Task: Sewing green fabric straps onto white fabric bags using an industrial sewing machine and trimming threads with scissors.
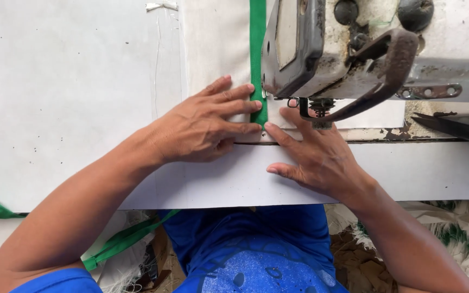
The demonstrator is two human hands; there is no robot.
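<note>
Left hand (204, 127): fingers (240, 103) spread and flat, palm down, gripping nothing; tips press on white fabric (213, 49) and touch the left edge of the green binding strip (257, 54). Index and middle tips meet the strip's near end, just left of the sewing machine head (299, 49)

Right hand (316, 154): fingers likewise extended flat, pinching nothing; index tip touches the strip's near end from the right, other fingers lie under the presser foot area (318, 111), thumb points left across the fabric

Green binding strip: long axis runs straight away from the person, from the fingertips toward the top of the frame, passing close along the machine head's left side. Its near end sits between the two index tips. Both hands touch it; the left has more contact

Needle itself not clearly visible

Outward: white worktop (55, 108) carries the fabric; a loose green strip (120, 239) hangs below the worktop's near edge at the left; blue shirt (251, 249) beneath; dark scissors (451, 125) lie at the right, well apart from the hands
</note>
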